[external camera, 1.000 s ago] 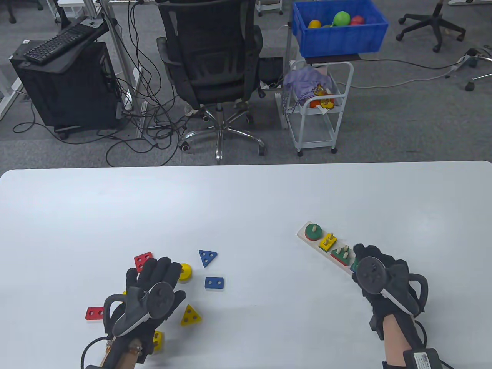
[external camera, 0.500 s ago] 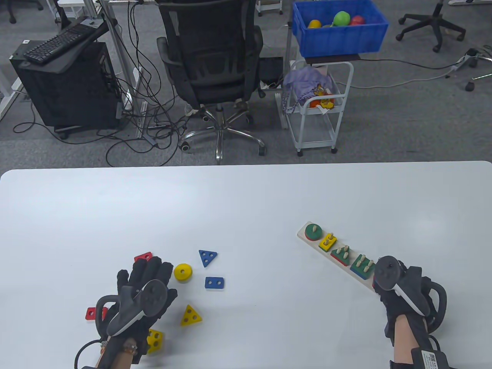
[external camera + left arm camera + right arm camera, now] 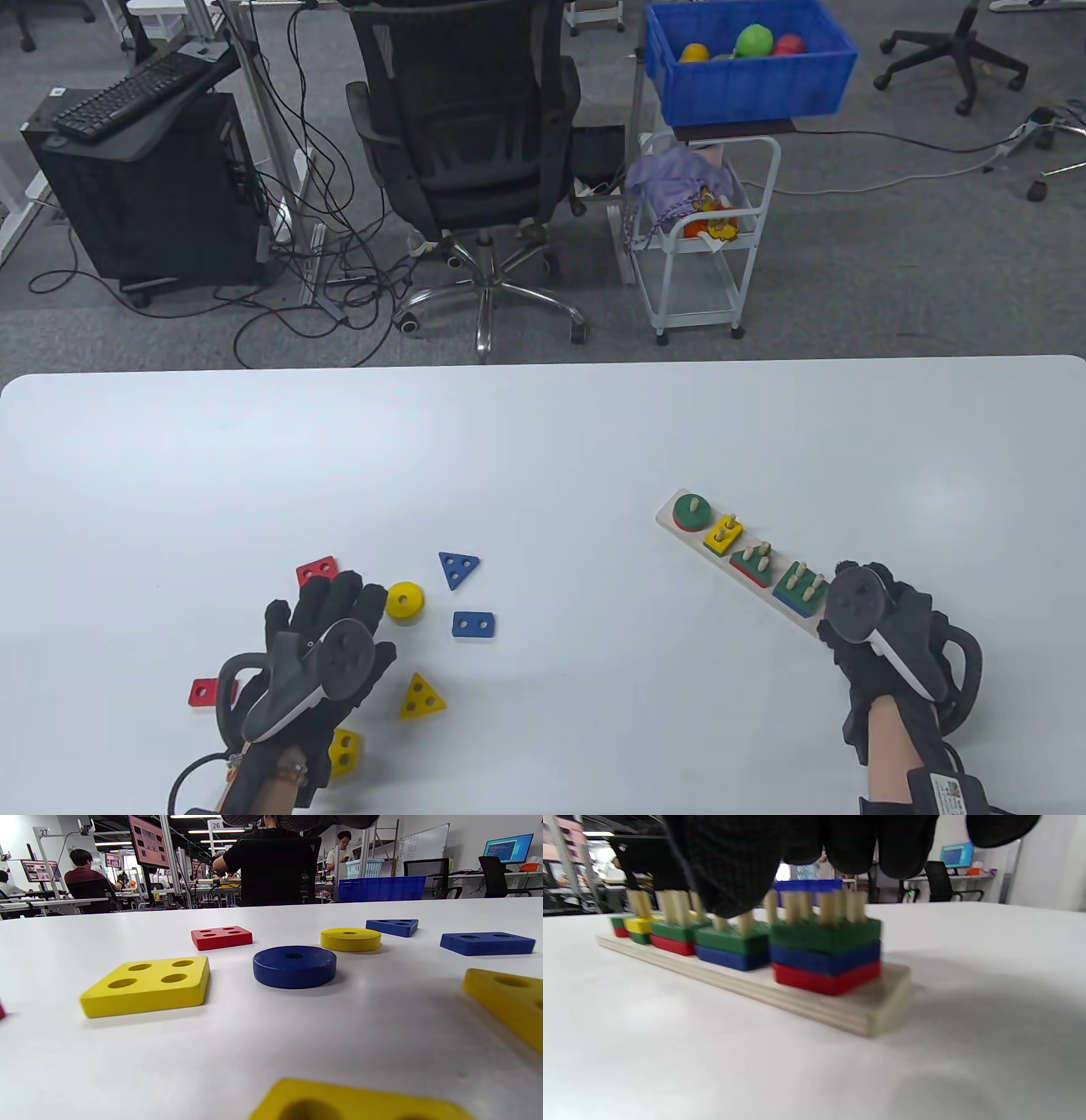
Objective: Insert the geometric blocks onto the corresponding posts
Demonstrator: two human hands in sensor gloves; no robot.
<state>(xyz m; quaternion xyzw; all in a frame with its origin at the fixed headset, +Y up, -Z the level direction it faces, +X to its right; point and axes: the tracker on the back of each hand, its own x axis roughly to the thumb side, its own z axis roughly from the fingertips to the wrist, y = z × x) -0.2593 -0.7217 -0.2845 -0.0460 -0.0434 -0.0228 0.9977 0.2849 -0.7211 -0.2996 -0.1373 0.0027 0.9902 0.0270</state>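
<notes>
Both hands, left hand (image 3: 327,645) and right hand (image 3: 882,632), hover open, empty; the blue ring block (image 3: 294,966) looks light, rigid, smooth-painted: pinch its rim.

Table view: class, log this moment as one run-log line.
left hand: open, over loose blocks | right hand: open, at peg board near end | yellow disc: loose

Loose blocks (image 3: 473,626) left; stacked post board (image 3: 679,527) right.

A wooden peg board (image 3: 806,1001) is seen running from centre toward the left of the frame. Nearest, a green-blue-red stack (image 3: 825,955) is threaded on pegs. Gloved fingers (image 3: 734,861) are hung from the top edge above the pegs.
</notes>
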